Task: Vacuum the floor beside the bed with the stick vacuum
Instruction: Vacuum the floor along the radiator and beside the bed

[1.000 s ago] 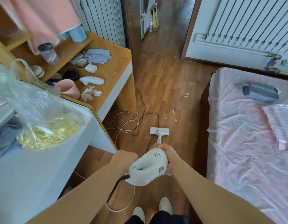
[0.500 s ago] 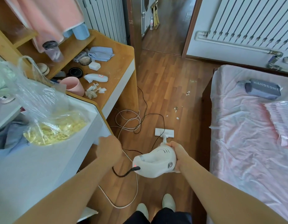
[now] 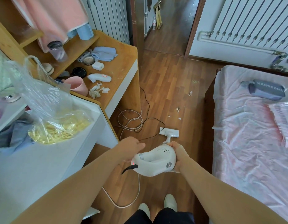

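Step in hand: preparing the stroke; the vacuum (image 3: pixel 154 160) is held over the floor strip between desk and bed, and the debris is not yet reached.
Right hand (image 3: pixel 178 156): fingers wrapped around the right side of the vacuum body, carrying it.
Left hand (image 3: pixel 131 147): just left of the body, fingers loosely curled and relaxed; whether they touch the body or pinch the cord cannot be told.
Head (image 3: pixel 169 132): flat on the floor (image 3: pixel 166 81), ahead of the feet and near the bed (image 3: pixel 246 126).
Debris (image 3: pixel 178 113): pale scraps on the floor just beyond the head; more lies further on (image 3: pixel 190 93).
Cords (image 3: pixel 132 122): black and white loops on the floor left of the head, under the desk (image 3: pixel 124 65) edge.
Next move, as judged: push the head forward over the scraps, parallel to the bed.
Caution: keep the head right of the loops, or they may snag.
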Demonstrator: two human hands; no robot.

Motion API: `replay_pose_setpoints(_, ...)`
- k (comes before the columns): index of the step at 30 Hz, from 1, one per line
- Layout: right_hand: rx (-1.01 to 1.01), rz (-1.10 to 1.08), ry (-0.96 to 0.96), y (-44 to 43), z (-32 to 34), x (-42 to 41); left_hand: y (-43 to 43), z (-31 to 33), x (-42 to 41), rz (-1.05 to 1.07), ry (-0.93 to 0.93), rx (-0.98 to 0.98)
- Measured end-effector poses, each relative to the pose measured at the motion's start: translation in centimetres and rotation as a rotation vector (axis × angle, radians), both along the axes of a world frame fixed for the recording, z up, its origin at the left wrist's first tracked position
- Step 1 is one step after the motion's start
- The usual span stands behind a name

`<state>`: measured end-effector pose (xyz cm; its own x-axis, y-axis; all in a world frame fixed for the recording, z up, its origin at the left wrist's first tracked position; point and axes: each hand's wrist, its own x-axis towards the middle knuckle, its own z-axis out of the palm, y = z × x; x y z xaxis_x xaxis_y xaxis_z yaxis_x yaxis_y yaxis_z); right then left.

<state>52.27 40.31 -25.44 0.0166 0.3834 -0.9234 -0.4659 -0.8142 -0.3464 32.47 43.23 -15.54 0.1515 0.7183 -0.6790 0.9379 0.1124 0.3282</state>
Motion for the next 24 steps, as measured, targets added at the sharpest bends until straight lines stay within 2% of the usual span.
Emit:
replay_pose_setpoints(3,0.013,-0.029,-0.008,-0.3,-0.4,0.1,-0.4,1.2,2.3,0.147,-0.265,-0.236)
replay_pose_setpoints(5,0.013,-0.043,0.007,-0.4,-0.7,0.0,-0.4,1.0,2.7,0.114,-0.232,-0.319)
replay_pose_setpoints(13,0.026,-0.019,0.033,-1.3,-1.0,0.3,-1.5,0.3,4.1,-0.154,-0.105,-0.298)
replay_pose_setpoints(24,0.044,-0.087,0.024,-0.2,-1.8,1.6,0.7,-0.6,5.5,-0.241,-0.123,-0.199)
